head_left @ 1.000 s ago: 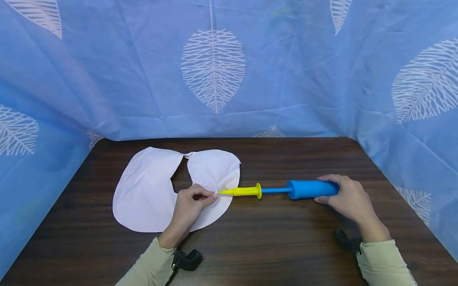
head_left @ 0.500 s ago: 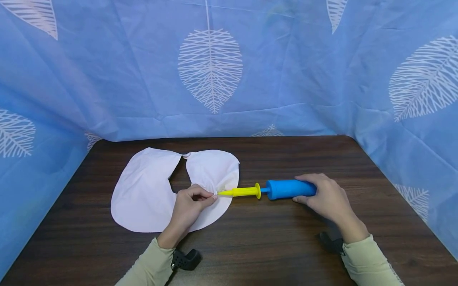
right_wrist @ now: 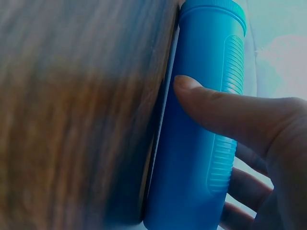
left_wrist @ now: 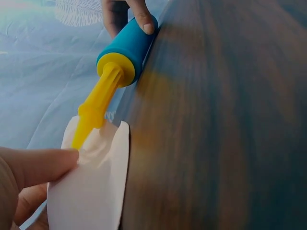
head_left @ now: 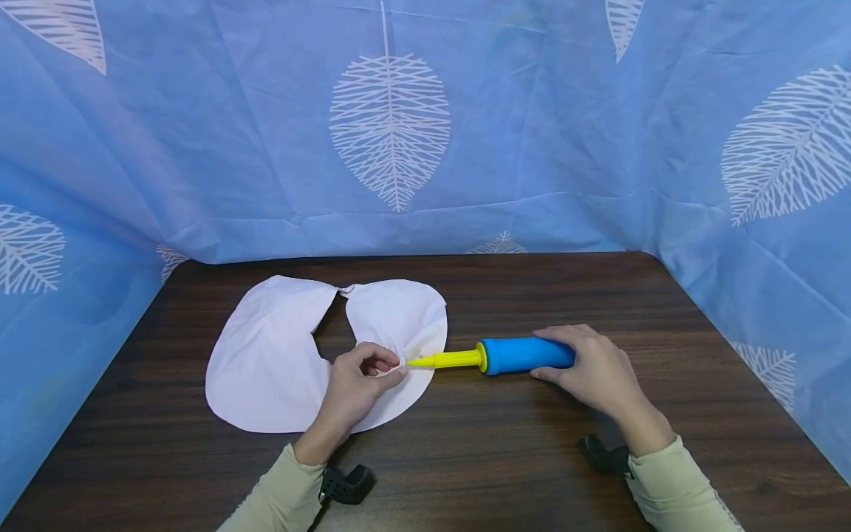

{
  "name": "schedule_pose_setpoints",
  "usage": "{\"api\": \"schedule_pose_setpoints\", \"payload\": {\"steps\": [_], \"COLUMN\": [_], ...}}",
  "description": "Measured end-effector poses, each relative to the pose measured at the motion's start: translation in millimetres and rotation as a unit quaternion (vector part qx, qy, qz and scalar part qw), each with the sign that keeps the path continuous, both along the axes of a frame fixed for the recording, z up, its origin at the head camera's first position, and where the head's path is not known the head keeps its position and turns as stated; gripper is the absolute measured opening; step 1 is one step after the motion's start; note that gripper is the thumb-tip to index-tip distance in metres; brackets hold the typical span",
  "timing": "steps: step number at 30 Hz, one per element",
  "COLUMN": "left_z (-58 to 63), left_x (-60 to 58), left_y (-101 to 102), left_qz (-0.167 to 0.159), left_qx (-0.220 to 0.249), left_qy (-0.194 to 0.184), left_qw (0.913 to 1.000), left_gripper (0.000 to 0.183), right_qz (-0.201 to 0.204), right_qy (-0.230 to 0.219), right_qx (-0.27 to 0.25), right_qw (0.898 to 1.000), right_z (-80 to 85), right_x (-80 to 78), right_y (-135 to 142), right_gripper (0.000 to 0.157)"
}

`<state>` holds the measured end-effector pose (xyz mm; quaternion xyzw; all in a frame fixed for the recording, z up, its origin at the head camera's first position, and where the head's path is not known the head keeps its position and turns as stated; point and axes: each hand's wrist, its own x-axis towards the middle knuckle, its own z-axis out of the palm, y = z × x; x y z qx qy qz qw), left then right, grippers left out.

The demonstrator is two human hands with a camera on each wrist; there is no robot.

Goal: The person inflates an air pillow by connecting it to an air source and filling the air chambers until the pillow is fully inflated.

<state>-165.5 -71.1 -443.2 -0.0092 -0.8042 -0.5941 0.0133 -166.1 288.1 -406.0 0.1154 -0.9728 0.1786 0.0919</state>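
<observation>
Across the table, head view: I log the pump right of the white piece, long axis left-right, yellow nozzle pointing left. Left hand pinches white fabric at the tip; right hand grips the blue barrel. Left wrist view: nozzle slants down to the thumb; insertion depth, I can't tell. Right wrist view: barrel stands near-vertical in frame, thumb laid across.
</observation>
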Motion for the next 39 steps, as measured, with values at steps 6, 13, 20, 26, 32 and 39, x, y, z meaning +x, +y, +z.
{"api": "schedule_pose_setpoints", "payload": {"steps": [6,13,20,26,32,39], "left_z": [-0.4,-2.1,-3.0,-2.1,-1.1,-0.5], "left_x": [0.0,-1.8,-2.3,-2.4,-2.8,-2.8], "left_y": [0.4,-0.6,0.0,-0.2,-0.5,-0.3], "left_qz": [-0.001,0.004,-0.005,-0.018,-0.018,-0.019], "left_qx": [-0.018,-0.021,-0.011,-0.002,-0.003,-0.010], "left_qy": [0.010,0.012,0.007,0.001,-0.002,0.006], "left_qw": [0.9998,0.9997,0.9999,0.9998,0.9998,0.9997], "left_gripper": [0.030,0.024,0.022,0.022,0.022,0.022], "right_qz": [0.005,0.007,-0.001,-0.013,-0.030,-0.057], "right_qy": [0.003,0.001,-0.015,-0.042,-0.068,-0.084], "right_qx": [0.004,0.003,-0.002,-0.015,-0.022,-0.031], "right_qw": [1.000,1.000,1.000,0.999,0.997,0.994], "right_z": [0.2,1.7,2.9,5.6,8.1,8.2], "right_x": [-0.3,0.1,0.1,-0.7,-2.1,-4.0], "right_y": [-1.5,-1.9,4.5,16.1,37.0,66.5], "right_gripper": [0.058,0.057,0.056,0.057,0.061,0.063]}}
